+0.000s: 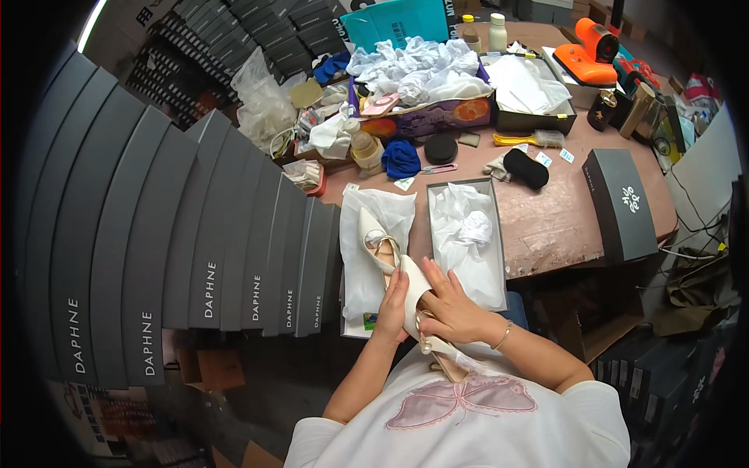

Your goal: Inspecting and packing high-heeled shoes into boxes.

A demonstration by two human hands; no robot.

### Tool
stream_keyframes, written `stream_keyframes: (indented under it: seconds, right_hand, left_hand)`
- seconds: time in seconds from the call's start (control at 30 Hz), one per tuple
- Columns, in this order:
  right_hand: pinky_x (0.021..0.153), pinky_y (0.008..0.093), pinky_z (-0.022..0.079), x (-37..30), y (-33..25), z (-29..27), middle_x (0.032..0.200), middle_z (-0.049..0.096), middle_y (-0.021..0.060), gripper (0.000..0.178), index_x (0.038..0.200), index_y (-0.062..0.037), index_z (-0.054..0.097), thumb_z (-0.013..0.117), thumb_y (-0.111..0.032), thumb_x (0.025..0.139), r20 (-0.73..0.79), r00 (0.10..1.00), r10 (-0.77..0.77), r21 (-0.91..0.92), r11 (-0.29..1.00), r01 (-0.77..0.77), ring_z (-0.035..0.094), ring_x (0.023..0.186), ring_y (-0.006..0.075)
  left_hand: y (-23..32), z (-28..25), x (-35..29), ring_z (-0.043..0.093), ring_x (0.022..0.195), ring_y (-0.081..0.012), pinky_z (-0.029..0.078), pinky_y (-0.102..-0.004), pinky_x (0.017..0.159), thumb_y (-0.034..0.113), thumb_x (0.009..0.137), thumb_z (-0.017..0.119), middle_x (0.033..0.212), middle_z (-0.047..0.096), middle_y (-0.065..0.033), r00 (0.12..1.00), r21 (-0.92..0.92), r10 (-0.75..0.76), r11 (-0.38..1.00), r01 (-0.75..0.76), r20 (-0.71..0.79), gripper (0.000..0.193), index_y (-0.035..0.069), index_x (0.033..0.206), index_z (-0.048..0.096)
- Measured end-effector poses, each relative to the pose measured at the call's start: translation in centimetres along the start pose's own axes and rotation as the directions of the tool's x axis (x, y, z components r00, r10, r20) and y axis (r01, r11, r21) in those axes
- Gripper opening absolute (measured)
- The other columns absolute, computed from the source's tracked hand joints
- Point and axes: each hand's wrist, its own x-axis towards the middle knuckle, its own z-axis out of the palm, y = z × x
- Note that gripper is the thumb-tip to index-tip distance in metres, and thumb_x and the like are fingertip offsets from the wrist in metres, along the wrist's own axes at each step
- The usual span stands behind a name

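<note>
In both hands I hold a cream pointed-toe shoe (417,282) close to my chest, its strap and heel end toward me. My left hand (396,306) is closed around the shoe's left side. My right hand (451,310) lies over the opening, its fingers at the strap, which carries a pearl-like bead. Just beyond, a second cream shoe (370,221) rests on white tissue paper (357,281) in a shallow box part, its lower end hidden behind the held shoe and my left hand. To the right stands an open grey shoebox (500,269) with crumpled white tissue inside.
Grey shoeboxes (117,234) stand in a long row at left. On the table are a purple carton (437,118) heaped with white paper, a yellow-handled brush (530,140), a blue cloth (401,159), a black round tin (441,148) and an upright dark shoebox (622,207).
</note>
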Motion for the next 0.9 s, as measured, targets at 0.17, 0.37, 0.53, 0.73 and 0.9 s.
stream_keyframes:
  seconds: [0.17,0.37,0.53,0.73,0.9]
  right_hand:
    - [0.109,0.0640,0.007,3.6,0.5,4.2,0.155,-0.004,0.0283,0.073,0.080,0.0108,0.067,0.040,-0.056,0.094,-0.137,0.978,0.158,0.095,0.985,-0.146,-0.001,0.144,0.0447]
    - [0.109,0.0643,0.011,5.2,0.0,4.3,0.144,0.035,0.0289,0.075,0.080,0.0124,0.068,0.036,-0.054,0.096,-0.227,0.969,0.096,-0.038,0.993,-0.107,0.019,0.140,0.0437]
    - [0.106,0.0668,0.013,1.6,-0.6,3.7,0.144,0.036,0.0278,0.071,0.093,0.0099,0.068,0.039,-0.054,0.094,-0.152,0.977,0.152,-0.107,0.980,-0.170,0.029,0.136,0.0440]
    - [0.107,0.0657,0.013,-4.4,-1.6,1.9,0.148,0.026,0.0294,0.066,0.136,-0.0044,0.047,0.034,-0.055,0.096,0.079,0.970,0.231,0.168,0.956,-0.241,0.020,0.141,0.0427]
    - [0.109,0.0655,0.010,-0.5,-1.0,0.5,0.154,0.004,0.0298,0.068,0.109,0.0075,0.052,0.039,-0.058,0.094,-0.130,0.987,0.099,0.097,0.992,-0.087,0.001,0.144,0.0456]
  left_hand:
    - [-0.6,-1.8,0.4,0.053,0.116,-0.0198,0.045,-0.0347,0.097,0.038,0.103,0.039,0.130,0.049,-0.0089,0.996,-0.083,-0.054,0.995,0.048,-0.068,0.049,0.010,0.142,0.031]
    - [0.4,-1.2,-0.6,0.053,0.118,-0.0210,0.044,-0.0364,0.099,0.038,0.103,0.036,0.127,0.052,-0.0099,0.980,0.053,0.092,0.995,-0.084,-0.176,0.042,0.009,0.135,0.038]
    - [-1.0,0.1,-1.9,0.055,0.111,-0.0178,0.046,-0.0333,0.094,0.034,0.102,0.044,0.122,0.053,-0.0081,0.984,-0.022,0.018,1.000,-0.022,-0.175,0.041,0.007,0.133,0.040]
    - [-0.8,-0.3,-1.1,0.061,0.098,-0.0219,0.053,-0.0358,0.084,0.034,0.102,0.042,0.107,0.059,-0.0129,0.995,0.016,0.036,0.999,-0.035,-0.098,0.042,0.004,0.131,0.041]
    - [-0.7,1.3,0.0,0.058,0.107,-0.0209,0.049,-0.0350,0.092,0.042,0.102,0.037,0.117,0.056,-0.0111,0.999,-0.022,-0.029,0.999,0.028,-0.022,0.048,0.006,0.134,0.040]
